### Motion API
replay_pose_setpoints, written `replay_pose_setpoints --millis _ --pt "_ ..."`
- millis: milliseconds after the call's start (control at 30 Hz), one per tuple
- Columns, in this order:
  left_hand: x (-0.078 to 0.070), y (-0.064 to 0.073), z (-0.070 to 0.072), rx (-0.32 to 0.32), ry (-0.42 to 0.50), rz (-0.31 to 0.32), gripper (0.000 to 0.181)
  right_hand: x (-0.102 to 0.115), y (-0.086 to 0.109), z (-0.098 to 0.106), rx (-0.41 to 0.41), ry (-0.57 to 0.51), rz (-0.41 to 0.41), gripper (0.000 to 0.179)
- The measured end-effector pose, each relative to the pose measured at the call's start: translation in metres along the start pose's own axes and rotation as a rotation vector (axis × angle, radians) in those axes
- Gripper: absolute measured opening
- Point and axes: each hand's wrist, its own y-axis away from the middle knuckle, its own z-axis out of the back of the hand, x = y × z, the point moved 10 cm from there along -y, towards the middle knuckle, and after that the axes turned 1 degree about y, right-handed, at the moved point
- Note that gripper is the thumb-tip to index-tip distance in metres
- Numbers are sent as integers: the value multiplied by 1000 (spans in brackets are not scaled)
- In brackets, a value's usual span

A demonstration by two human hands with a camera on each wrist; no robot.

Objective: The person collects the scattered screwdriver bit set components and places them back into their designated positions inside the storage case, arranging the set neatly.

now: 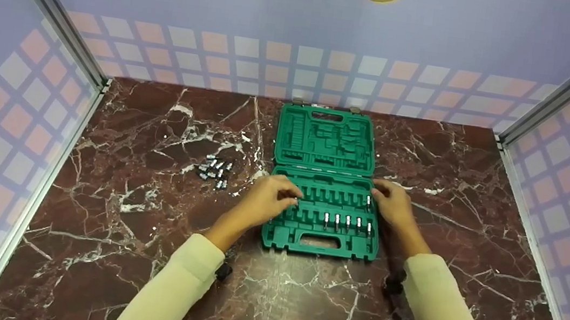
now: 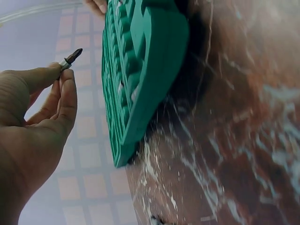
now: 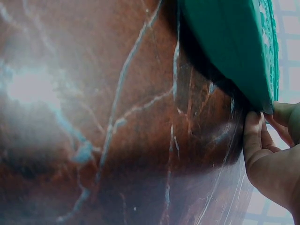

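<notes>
A green case lies open on the tabletop, its lid laid back on the far side, with moulded recesses visible. In the base, five bits fill slots along the right part of the near row, and a single bit sits at the right end of the far row. The seated bits run front to back, shiny ends toward the hinge. Left of the case, a loose cluster of bits lies pointing various ways.

The left hand is over the base's left part, thumb and fingers pinching a screwdriver bit. From the head that bit is barely visible; the left wrist view shows its shiny shank between the fingertips and its dark cross-shaped tip slanting up and right in that view. The right hand grips the case's right edge; the right wrist view shows the thumb above and fingers below.
</notes>
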Motion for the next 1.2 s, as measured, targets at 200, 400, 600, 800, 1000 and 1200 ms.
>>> replay_pose_setpoints --millis 200,400,600,800,1000,1200 --pt "-6 -8 -23 56 2 -1 15 1 0 1 -7 -3 5 36" --pt "-8 -18 -46 140 -27 53 11 3 -1 1 1 -15 24 36" --pt "-8 -25 -61 189 -139 64 11 4 0 1 -7 -7 28 35" --pt "-7 -29 -69 206 -221 39 9 2 0 0 -1 -8 16 35" --pt "-5 -32 -71 197 -255 36 7 2 0 1 -4 -3 15 35" --pt "1 -34 -70 181 -266 101 14 2 0 0 6 1 12 36"
